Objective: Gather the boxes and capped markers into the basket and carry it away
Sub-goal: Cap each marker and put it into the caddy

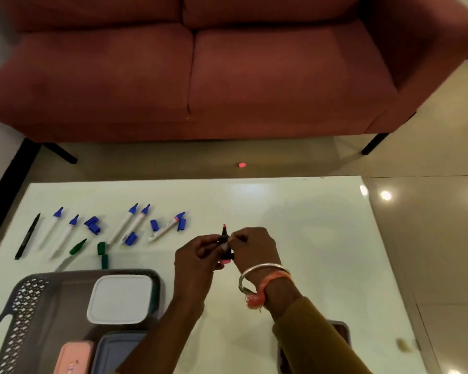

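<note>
Right now we've got the black marker (224, 242) clamped between both hands just above the middle of the table (308, 238), nib end up w/ the pink tip bare and a pink end at the bottom. Our left hand (197, 255) curls its fingers round the lower barrel; our right hand (254, 245) pinches the upper part from the other side. We judge it light, stiff, smooth plastic, prob. slippery at the ends, so we should grip mid-barrel and keep skin off the nib. A pink bit (242, 165) lies on the floor beyond the table's far edge, maybe its cap, can't tell. Left of us the blue markers (131, 222) lie uncapped in a loose row w/ blue caps (92, 225) scattered between them, plus a green marker (77, 248), green caps (102, 252) and a black pen (27, 236). Nearer, at bottom left, the basket (25, 292) holds three boxes: a white-lidded box (119, 299), a grey-blue box (114, 352) and a pink box (73, 357), lids on, no markers in it that we can see.
</note>
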